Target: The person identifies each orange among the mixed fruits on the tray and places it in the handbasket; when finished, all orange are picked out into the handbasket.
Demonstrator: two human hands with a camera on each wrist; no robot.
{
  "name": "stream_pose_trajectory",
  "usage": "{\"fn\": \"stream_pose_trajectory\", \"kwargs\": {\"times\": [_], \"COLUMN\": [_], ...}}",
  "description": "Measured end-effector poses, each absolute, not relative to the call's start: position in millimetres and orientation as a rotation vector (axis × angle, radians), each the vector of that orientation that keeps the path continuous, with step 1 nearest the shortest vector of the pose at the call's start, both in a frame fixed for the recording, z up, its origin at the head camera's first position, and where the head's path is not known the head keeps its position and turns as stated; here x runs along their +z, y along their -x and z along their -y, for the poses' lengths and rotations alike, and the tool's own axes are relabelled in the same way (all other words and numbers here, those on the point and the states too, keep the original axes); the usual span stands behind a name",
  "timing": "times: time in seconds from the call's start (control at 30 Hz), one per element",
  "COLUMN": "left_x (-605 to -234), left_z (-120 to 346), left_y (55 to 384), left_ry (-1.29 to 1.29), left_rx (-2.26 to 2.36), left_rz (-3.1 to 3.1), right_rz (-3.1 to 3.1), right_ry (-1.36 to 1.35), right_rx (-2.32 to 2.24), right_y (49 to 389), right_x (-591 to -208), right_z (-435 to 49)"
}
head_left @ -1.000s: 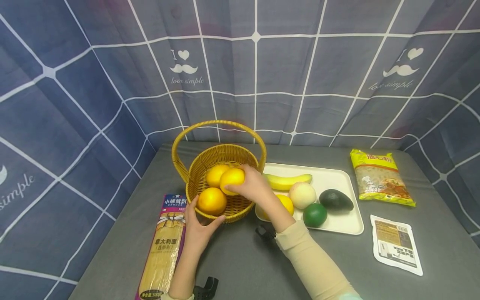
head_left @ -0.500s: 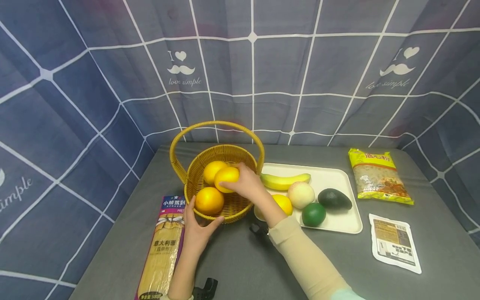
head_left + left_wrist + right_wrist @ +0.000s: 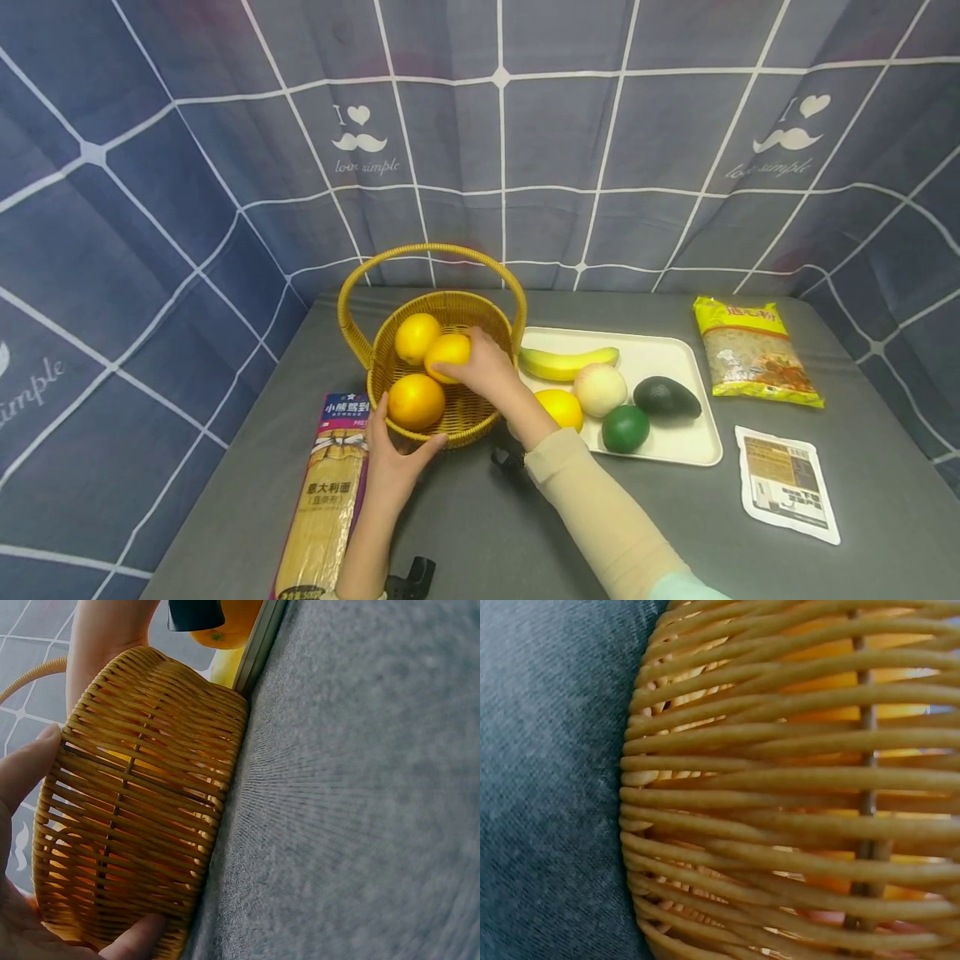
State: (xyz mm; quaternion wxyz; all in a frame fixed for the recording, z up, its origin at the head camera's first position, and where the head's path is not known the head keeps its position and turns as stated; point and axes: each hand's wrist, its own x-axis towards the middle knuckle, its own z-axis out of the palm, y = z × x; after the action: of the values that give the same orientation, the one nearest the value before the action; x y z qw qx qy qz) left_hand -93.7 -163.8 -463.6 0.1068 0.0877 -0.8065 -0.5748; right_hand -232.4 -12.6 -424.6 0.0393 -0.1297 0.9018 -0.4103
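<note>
A golden wicker basket (image 3: 468,421) with a tall hoop handle stands at the middle left of the head view. Inside it my right hand (image 3: 487,365) pinches an orange (image 3: 446,357) between thumb and fingers. Another orange (image 3: 417,337) lies behind that one, and a darker orange (image 3: 416,402) sits at the near left of the basket. My left hand (image 3: 393,462) holds the basket's near side, thumb and fingers spread along the rim. In the left wrist view, its fingertip (image 3: 139,937) rests against the woven wall. Only the basket's weave and orange behind it show in the right wrist view.
A cream tray (image 3: 667,354) right of the basket bears a banana (image 3: 570,363), an orange (image 3: 561,408), a pale round fruit (image 3: 600,389), a green fruit (image 3: 626,429) and an avocado (image 3: 667,397). Spaghetti (image 3: 322,500) lies left; a yellow food bag (image 3: 756,354) and white pouch (image 3: 787,485) lie right.
The right hand has moved slightly left with its orange inside the basket. The orange behind has shifted toward the back left. My left hand has kept its place on the basket.
</note>
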Motion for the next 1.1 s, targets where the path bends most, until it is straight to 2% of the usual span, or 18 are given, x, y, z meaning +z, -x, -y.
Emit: {"fn": "stream_pose_trajectory", "kwargs": {"times": [0.37,1.1], "left_x": [-461.9,-461.1], "left_z": [163.5,164.6], "left_y": [93.2,91.3], "left_ry": [-0.237,-0.232], "left_rx": [-1.706,-1.704], "left_rz": [2.356,2.357], "right_rz": [-2.791,-2.884], "right_ry": [0.431,0.463], "right_rx": [-1.076,-0.986], "right_y": [231.2,223.2], "right_x": [-425.3,-424.0], "right_z": [14.1,16.6]}}
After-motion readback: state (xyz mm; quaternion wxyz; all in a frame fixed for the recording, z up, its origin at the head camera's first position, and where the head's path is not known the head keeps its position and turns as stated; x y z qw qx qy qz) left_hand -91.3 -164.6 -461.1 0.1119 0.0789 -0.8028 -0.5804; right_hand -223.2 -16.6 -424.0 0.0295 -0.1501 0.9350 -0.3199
